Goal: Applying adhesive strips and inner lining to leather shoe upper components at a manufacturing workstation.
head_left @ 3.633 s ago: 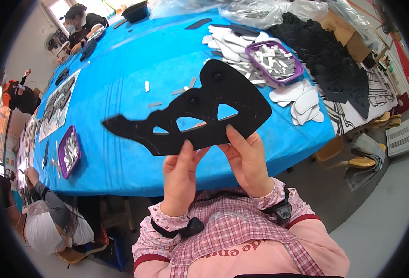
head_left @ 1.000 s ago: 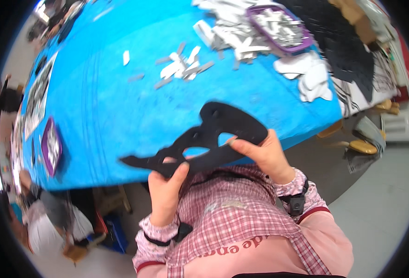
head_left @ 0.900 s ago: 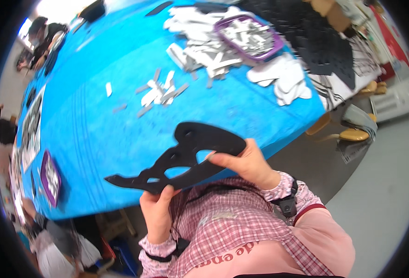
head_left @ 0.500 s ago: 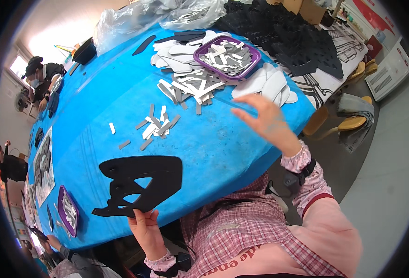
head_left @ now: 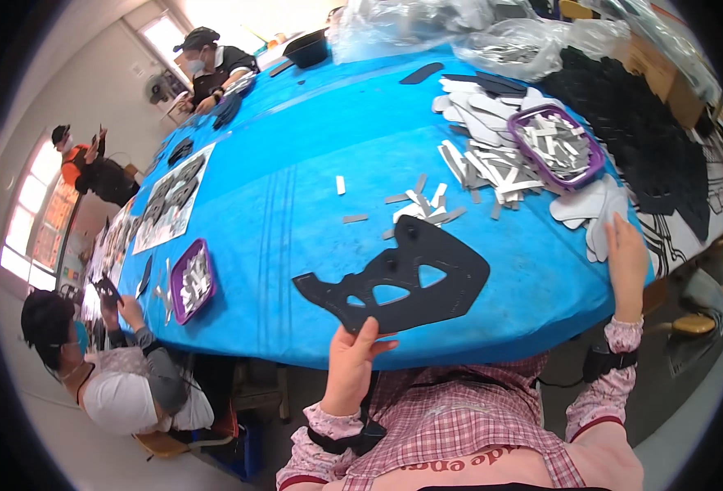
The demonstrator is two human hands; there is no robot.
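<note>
A flat black cut-out panel (head_left: 459, 278) with several openings and a jagged edge lies tilted near the front of the blue-covered table. My left hand (head_left: 351, 360) pinches its lower edge between thumb and fingers. At the table's right edge, my right hand (head_left: 626, 266) reaches up to a small pile of white rounded pads (head_left: 578, 204). Its fingers are stretched out against the nearest pads, and I see none lifted. Short grey and white strips (head_left: 427, 209) lie scattered just beyond the black panel.
A purple basket of strips (head_left: 599, 168) stands at the right beside a heap of black pieces (head_left: 623, 123). Another purple basket (head_left: 175, 286) is at the left. Clear plastic bags (head_left: 427, 24) lie at the back. A seated co-worker (head_left: 124, 385) works at the left.
The view has swung left. The black panel, held by my left hand, has turned and tilted. My right hand has gone from hovering over the table to the white pads.
</note>
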